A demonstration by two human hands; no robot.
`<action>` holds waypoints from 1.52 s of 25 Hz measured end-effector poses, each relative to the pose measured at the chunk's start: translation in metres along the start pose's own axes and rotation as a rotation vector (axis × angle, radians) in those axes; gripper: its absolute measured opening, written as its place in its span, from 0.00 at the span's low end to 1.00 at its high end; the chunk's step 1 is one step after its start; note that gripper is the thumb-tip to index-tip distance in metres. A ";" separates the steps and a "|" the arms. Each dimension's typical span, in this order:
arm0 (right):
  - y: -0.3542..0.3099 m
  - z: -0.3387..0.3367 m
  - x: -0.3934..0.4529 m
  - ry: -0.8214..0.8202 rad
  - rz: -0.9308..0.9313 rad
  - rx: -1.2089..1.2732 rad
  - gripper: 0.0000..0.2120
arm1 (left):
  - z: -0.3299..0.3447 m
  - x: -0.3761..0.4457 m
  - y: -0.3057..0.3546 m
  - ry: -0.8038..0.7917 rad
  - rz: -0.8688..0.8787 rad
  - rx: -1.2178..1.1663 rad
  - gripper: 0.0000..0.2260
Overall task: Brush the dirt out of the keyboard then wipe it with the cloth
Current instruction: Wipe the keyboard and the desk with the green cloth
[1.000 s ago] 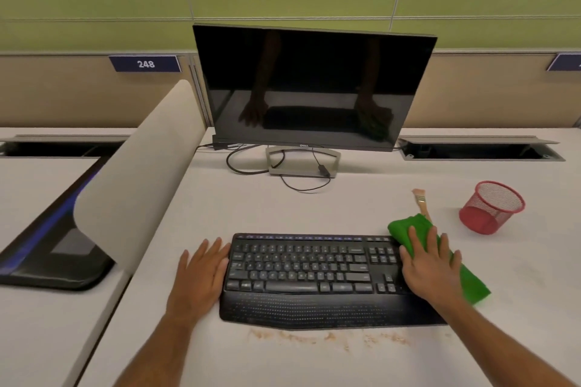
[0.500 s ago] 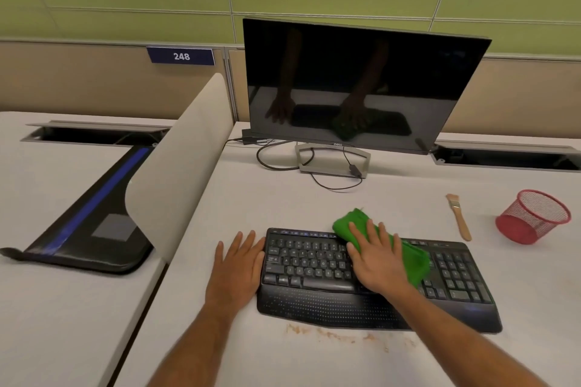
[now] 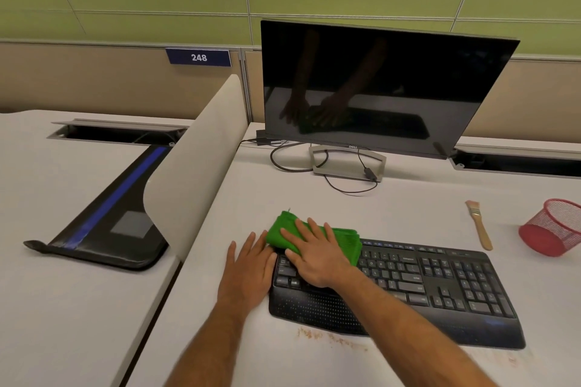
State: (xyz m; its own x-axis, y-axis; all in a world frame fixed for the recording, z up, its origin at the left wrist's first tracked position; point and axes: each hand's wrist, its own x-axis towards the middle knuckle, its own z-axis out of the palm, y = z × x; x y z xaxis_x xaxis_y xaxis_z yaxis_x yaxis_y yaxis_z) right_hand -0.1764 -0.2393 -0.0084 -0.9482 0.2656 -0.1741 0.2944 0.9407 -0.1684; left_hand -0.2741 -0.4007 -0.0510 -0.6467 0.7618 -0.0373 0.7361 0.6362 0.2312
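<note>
A black keyboard (image 3: 440,286) lies on the white desk (image 3: 393,198) in front of me. My right hand (image 3: 314,254) presses a folded green cloth (image 3: 283,229) flat onto the keyboard's left end, fingers straight. My left hand (image 3: 248,273) lies flat on the desk, touching the keyboard's left edge. Brown dirt crumbs (image 3: 330,338) are scattered on the desk along the keyboard's near edge. A small wooden-handled brush (image 3: 479,225) lies on the desk behind the keyboard's right end.
A dark monitor (image 3: 383,88) on a stand with trailing cables stands behind the keyboard. A red mesh cup (image 3: 556,229) lies tipped at the far right. A curved white divider (image 3: 195,166) borders the desk on the left, with a black-and-blue mat (image 3: 107,223) beyond it.
My right hand has slid the green cloth leftward across the keys, from the keyboard's right end to its left end. My left hand has stayed at the left edge.
</note>
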 end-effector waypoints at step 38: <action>0.119 0.033 -0.189 0.166 -0.166 -0.327 0.27 | -0.001 -0.003 0.000 -0.064 -0.025 -0.052 0.25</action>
State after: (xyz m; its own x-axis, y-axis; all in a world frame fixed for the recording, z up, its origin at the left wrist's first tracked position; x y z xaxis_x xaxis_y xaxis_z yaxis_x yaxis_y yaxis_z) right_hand 0.0416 -0.1846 -0.0278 -0.9939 0.1100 -0.0066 0.1079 0.9840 0.1416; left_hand -0.2725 -0.4035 -0.0503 -0.6494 0.7531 -0.1056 0.7073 0.6492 0.2797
